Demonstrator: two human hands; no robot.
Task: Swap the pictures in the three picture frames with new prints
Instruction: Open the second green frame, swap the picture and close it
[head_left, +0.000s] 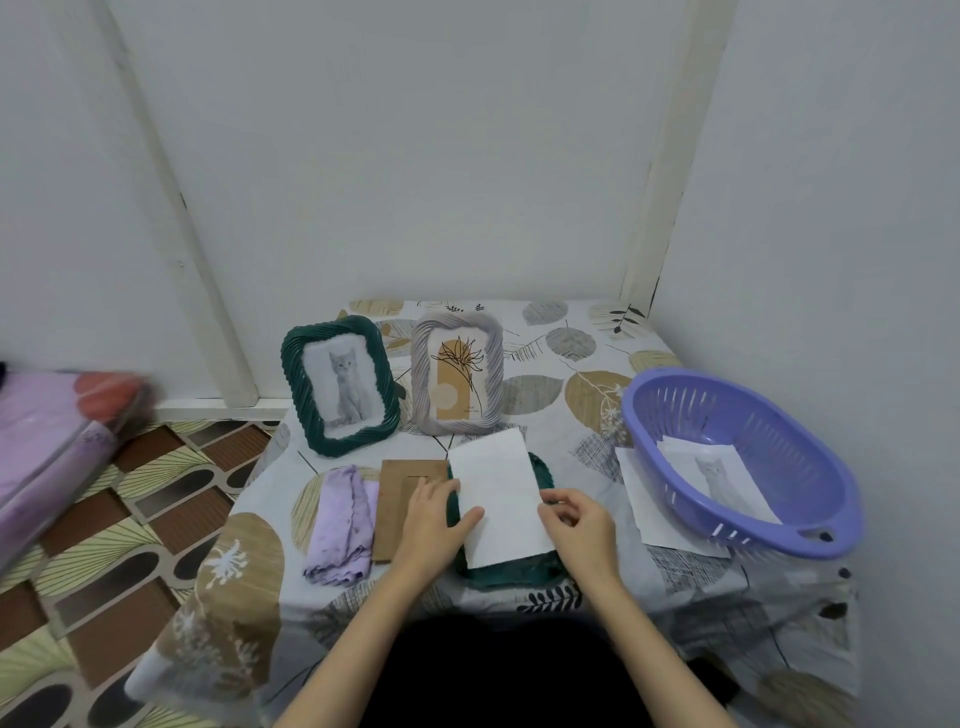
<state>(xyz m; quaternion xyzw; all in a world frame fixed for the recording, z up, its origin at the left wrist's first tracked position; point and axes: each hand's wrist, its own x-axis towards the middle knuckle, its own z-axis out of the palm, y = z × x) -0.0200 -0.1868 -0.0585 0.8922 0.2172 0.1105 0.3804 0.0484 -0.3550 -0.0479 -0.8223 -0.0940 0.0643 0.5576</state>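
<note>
1. Table: covered with a leaf-patterned cloth and set in a room corner against pale walls.
2. Dark green frame: lies flat at the near centre of the table, mostly covered by a white print resting on it, blank side up.
3. Left hand: fingers nearly straight, lying on the left edge of the frame, with the thumb tip pressing the left margin of the white print.
4. Right hand: fingers curled, pinching the right edge of the white print.
5. Brown backing board: lies flat just left of the flat frame, partly under the left hand.
6. Lilac cloth: folded, just left of the board.
7. Green cat frame: stands upright at the far left, showing a grey kitten.
8. Grey frame: stands upright just right of it, showing a line-drawn plant on tan shapes.
9. Purple basket: at the right of the table, with a cat print inside.
10. Paper sheet: lies partly under the basket's near left side.
</note>
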